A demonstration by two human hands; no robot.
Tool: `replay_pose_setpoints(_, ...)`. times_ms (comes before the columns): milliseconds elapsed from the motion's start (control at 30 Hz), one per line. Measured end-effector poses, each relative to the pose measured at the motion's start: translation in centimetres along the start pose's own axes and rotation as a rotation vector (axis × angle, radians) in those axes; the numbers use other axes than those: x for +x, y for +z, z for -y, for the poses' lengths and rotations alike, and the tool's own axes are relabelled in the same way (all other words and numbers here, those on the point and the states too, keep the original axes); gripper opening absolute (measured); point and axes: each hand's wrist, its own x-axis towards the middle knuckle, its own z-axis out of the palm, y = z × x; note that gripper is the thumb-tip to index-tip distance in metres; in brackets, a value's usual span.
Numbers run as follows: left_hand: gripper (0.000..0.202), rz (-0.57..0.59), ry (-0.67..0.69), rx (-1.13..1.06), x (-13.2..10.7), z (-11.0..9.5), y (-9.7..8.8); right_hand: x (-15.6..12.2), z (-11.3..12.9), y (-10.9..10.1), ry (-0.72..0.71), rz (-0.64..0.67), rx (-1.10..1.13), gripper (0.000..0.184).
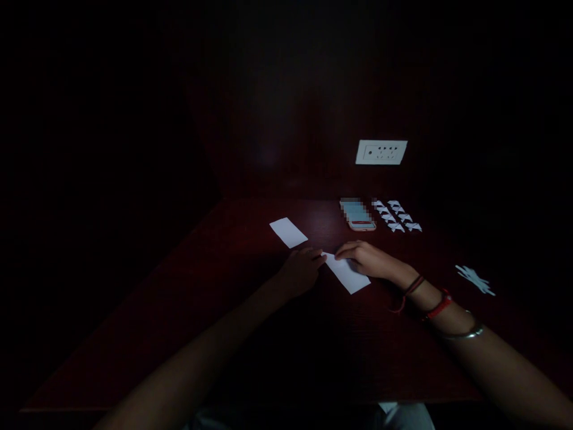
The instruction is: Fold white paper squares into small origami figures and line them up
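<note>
A white rectangular sheet of paper (350, 278) lies at a slant on the dark red table in front of me. The fingers of my left hand (303, 270) are pressed together at its far left corner. My right hand (367, 258) arches over the far right side, with bent fingertips pressing on the sheet near its far edge. Shadow and the hands themselves hide the exact finger contact. Beyond my left hand, a second white sheet (289, 232) lies flat and apart from the first.
A phone (358, 214) with a lit, blurred screen lies at the back. To its right are several small folded white paper pieces (396, 216) in two rows. Thin pale strips (475, 280) lie at the right. A socket plate (381, 152) is on the wall behind the table (179, 310).
</note>
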Motion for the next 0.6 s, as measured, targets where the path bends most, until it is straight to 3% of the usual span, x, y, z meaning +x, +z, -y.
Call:
replay_pose_setpoints(367, 0.043, 0.028, 0.053, 0.027, 0.12, 0.75, 0.76, 0.43, -0.15, 1.17, 0.051, 0.016, -0.235, 0.049)
replay_pose_setpoints(600, 0.043, 0.005, 0.069, 0.04, 0.63, 0.64, 0.94, 0.44, 0.29, 0.75, 0.129, 0.049, -0.285, 0.029)
